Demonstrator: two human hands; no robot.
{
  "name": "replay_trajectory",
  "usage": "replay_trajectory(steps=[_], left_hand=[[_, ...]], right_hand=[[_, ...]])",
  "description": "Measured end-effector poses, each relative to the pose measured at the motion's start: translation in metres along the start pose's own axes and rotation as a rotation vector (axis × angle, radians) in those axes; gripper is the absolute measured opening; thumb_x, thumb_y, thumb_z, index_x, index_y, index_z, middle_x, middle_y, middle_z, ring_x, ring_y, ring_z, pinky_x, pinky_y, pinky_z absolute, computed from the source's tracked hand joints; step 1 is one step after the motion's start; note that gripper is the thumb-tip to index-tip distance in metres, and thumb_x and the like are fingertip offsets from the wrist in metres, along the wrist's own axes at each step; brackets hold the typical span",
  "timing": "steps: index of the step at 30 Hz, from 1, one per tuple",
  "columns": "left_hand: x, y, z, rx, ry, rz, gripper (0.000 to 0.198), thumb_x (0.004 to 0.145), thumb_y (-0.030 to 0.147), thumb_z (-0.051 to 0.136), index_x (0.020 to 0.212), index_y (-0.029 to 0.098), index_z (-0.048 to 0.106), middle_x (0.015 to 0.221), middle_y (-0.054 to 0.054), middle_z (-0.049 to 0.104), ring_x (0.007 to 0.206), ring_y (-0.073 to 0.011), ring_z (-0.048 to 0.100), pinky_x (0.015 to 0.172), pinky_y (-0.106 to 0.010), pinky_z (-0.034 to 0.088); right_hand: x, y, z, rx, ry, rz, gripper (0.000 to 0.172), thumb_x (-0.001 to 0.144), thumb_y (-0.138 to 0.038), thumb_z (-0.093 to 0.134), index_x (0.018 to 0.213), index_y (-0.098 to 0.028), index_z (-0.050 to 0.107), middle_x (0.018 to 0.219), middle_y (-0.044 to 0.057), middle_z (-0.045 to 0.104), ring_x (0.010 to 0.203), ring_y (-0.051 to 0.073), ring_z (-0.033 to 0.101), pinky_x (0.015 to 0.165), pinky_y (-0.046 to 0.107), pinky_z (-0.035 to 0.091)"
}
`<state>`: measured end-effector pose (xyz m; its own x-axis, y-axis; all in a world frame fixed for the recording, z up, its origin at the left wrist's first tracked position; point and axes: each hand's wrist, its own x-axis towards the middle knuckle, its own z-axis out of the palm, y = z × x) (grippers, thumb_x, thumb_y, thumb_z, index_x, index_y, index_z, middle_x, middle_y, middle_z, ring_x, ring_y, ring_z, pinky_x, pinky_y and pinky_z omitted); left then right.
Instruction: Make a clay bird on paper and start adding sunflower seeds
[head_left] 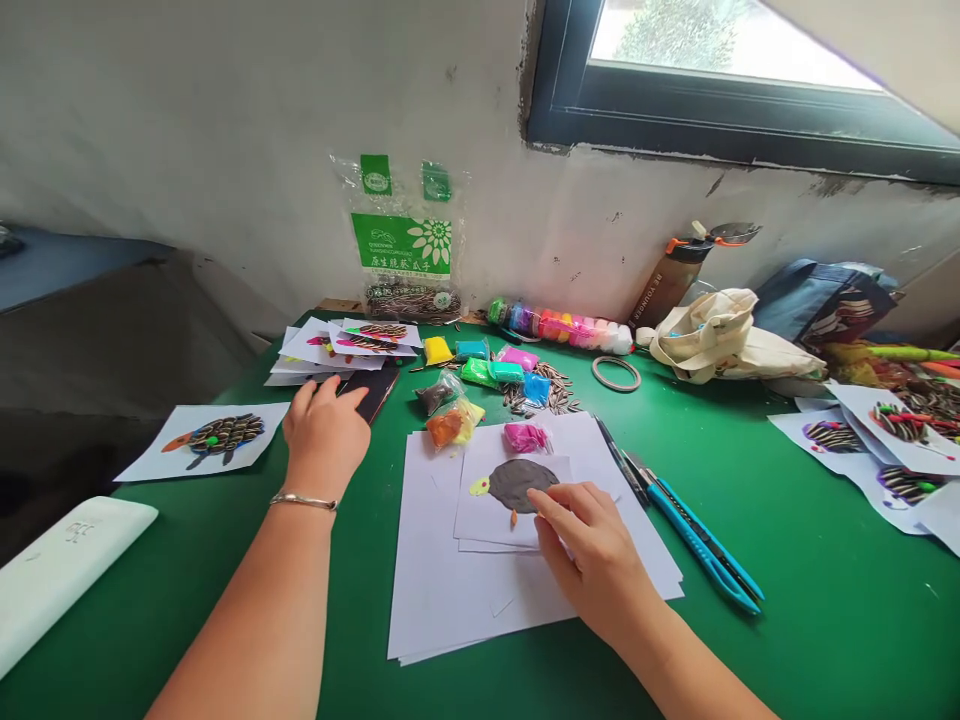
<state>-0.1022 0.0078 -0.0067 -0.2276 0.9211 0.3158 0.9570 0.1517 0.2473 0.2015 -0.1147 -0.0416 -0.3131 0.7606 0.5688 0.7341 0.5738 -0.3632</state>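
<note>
On a small white card [480,500] lies a flat turtle figure of dark grey clay [517,484]. It has a yellow-green head [481,486] and a small orange-brown leg below it. My right hand [589,545] rests at its right edge, index fingertip stretched out on the grey clay and thumb apart from it, nothing visible between them. My left hand [328,425] lies palm down, fingers apart, over a dark flat object [377,395] resembling a phone. Its fingertips are partly hidden. Pink clay in a clear wrapper [527,437] sits just above the card.
Larger white sheets [435,600] lie under the card. A blue cutter [701,540] and a pen [619,455] lie to the right. Clay packets [478,371], sunflower seeds [555,390] and a tape roll [616,374] are behind. Finished seed pictures [225,440] lie left; a seed bag [405,250] stands by the wall.
</note>
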Motion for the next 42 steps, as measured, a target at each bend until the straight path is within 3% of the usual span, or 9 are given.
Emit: replay_trajectory(steps=[2,6,9,13,18,22,29,35,42], left_hand=[[0.001,-0.011,0.011,0.065,-0.101,-0.069,0.042,0.074,0.011,0.052,0.107,0.024,0.074,0.137,-0.015,0.054,0.134,-0.043,0.035,0.101,-0.067,0.033],[-0.002,-0.013,0.018,0.071,-0.101,-0.031,0.041,0.073,0.011,0.054,0.105,0.027,0.075,0.137,-0.014,0.055,0.136,-0.0454,0.031,0.098,-0.073,0.03],[-0.004,-0.004,0.009,-0.001,0.044,0.084,0.037,0.08,0.013,0.049,0.106,0.021,0.074,0.135,-0.016,0.055,0.135,-0.0433,0.034,0.101,-0.067,0.034],[-0.017,0.023,-0.006,-0.3,0.284,0.339,0.039,0.088,0.012,0.038,0.103,0.02,0.073,0.115,-0.009,0.069,0.119,-0.0264,0.057,0.106,-0.045,0.043],[-0.048,0.065,-0.013,-0.556,-0.089,0.626,0.039,0.087,0.011,0.037,0.1,0.017,0.073,0.109,-0.006,0.072,0.105,-0.0195,0.066,0.098,-0.032,0.051],[-0.064,0.081,-0.011,-0.516,-0.332,0.828,0.044,0.083,0.004,0.036,0.105,0.018,0.071,0.11,-0.006,0.072,0.105,-0.0194,0.066,0.094,-0.031,0.053],[-0.073,0.091,0.001,-0.402,-0.424,0.988,0.041,0.075,-0.002,0.043,0.097,0.016,0.072,0.107,-0.01,0.07,0.105,-0.0249,0.063,0.092,-0.038,0.053],[-0.072,0.091,0.009,-0.378,-0.514,0.99,0.041,0.075,-0.004,0.043,0.097,0.017,0.071,0.103,-0.01,0.07,0.107,-0.0241,0.061,0.094,-0.037,0.051],[-0.07,0.091,0.007,-0.407,-0.57,0.961,0.041,0.075,-0.004,0.043,0.098,0.015,0.071,0.106,-0.01,0.068,0.105,-0.0233,0.061,0.094,-0.035,0.049]], right_hand=[[0.001,0.0,0.0,0.011,0.006,0.005,0.033,0.088,-0.005,0.051,0.118,-0.018,0.057,0.094,0.009,0.059,0.083,0.021,0.052,0.072,0.038,0.043],[0.002,0.001,-0.003,0.028,0.021,0.029,0.033,0.088,-0.005,0.05,0.117,-0.02,0.058,0.093,0.009,0.06,0.081,0.021,0.053,0.07,0.038,0.044],[0.003,0.002,-0.004,0.051,0.022,0.053,0.033,0.089,-0.007,0.05,0.117,-0.02,0.059,0.092,0.008,0.06,0.08,0.02,0.053,0.069,0.036,0.044],[0.002,0.002,-0.003,0.049,-0.001,0.071,0.03,0.089,-0.006,0.048,0.113,-0.02,0.061,0.091,0.008,0.061,0.08,0.019,0.053,0.07,0.036,0.045],[0.0,0.0,0.0,0.031,-0.102,0.07,0.037,0.086,-0.001,0.046,0.115,-0.019,0.062,0.096,0.01,0.061,0.084,0.021,0.051,0.073,0.038,0.044],[-0.001,-0.003,-0.002,-0.005,-0.164,0.077,0.037,0.085,-0.001,0.046,0.112,-0.019,0.064,0.098,0.01,0.06,0.087,0.022,0.05,0.076,0.039,0.042],[0.0,-0.008,-0.001,-0.065,-0.199,0.04,0.034,0.09,-0.01,0.049,0.119,-0.022,0.063,0.103,0.01,0.06,0.088,0.022,0.049,0.076,0.038,0.04],[0.002,-0.01,0.0,-0.1,-0.226,0.037,0.022,0.092,-0.018,0.052,0.106,-0.022,0.068,0.096,0.01,0.06,0.088,0.023,0.049,0.077,0.038,0.039],[0.001,-0.01,-0.002,-0.081,-0.22,0.044,0.029,0.091,-0.015,0.051,0.116,-0.022,0.064,0.104,0.01,0.06,0.09,0.023,0.049,0.077,0.038,0.04]])
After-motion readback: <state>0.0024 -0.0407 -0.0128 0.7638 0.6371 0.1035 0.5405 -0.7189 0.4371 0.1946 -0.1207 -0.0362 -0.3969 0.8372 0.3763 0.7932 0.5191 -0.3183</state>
